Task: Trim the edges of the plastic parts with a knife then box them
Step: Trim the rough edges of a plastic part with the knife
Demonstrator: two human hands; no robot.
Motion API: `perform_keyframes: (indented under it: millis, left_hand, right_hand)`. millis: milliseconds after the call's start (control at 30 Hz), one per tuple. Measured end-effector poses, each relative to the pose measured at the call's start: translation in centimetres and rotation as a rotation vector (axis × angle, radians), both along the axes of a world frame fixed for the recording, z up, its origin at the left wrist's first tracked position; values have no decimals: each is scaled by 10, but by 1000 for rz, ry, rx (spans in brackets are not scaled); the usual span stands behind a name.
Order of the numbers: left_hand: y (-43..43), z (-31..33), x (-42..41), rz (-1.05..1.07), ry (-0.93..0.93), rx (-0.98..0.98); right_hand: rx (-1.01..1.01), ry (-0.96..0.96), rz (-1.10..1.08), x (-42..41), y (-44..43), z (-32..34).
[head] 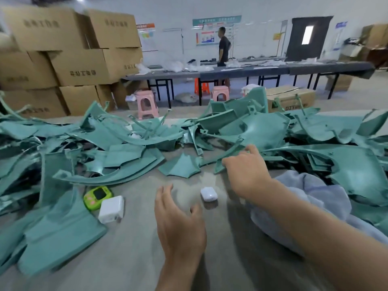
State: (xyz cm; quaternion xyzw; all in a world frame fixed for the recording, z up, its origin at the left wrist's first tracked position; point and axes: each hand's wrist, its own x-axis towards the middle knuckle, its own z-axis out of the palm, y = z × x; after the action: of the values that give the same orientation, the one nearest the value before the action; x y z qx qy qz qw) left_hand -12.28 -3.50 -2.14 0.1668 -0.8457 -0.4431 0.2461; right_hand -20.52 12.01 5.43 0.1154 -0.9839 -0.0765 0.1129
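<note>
1. The grey tabletop (134, 238) is bare in the middle, with teal plastic parts (117, 152) heaped from 9 o'clock round to 3 o'clock.
2. At 12 o'clock the room shows a long dark table (241, 70), a standing person (223, 46) and wall posters.
3. Stacked cardboard boxes (69, 55) fill 10 o'clock; one more box (290, 99) sits at 1 o'clock.
4. Two pink stools (146, 104) and one orange stool (202, 86) stand on the floor.
5. On the tabletop: one green gadget (97, 197), one white charger (110, 209), one white earbud case (208, 194) and one blue cloth (315, 198).
6. The left hand (178, 223) hovers empty, fingers spread.
7. The right hand (245, 166) rests its fingers on a curved teal part (231, 154) at 1 o'clock; whether it grips is unclear.
</note>
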Motion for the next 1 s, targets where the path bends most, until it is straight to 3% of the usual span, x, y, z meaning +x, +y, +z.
perform_keyframes:
  millis: [67,200,433,567,700,800,900,1000]
  left_hand:
    - [0,-1,-1,-20,-29,-24]
    - [5,0,-3,-73,-20,-54]
    - [6,-3,-4,-94,-21,-66]
    - [6,-6,-3,-129,-15,-53]
    - [7,-2,2,-178,12,88]
    - [9,3,7,-196,44,162]
    - [11,5,10,-266,58,230]
    - [11,8,9,-293,141,267]
  right_hand:
    - [90,-26,70,-13,4,-6]
    - [284,142,208,-31,7,-18]
    - [336,228,367,-26,14,8]
    - [-4,508,442,0,16,35]
    - [-545,570,445,37,11,75]
    - [-790,640,415,52,14,96]
    - [-809,643,404,58,12,105]
    - [-626,603,500,66,-2,104]
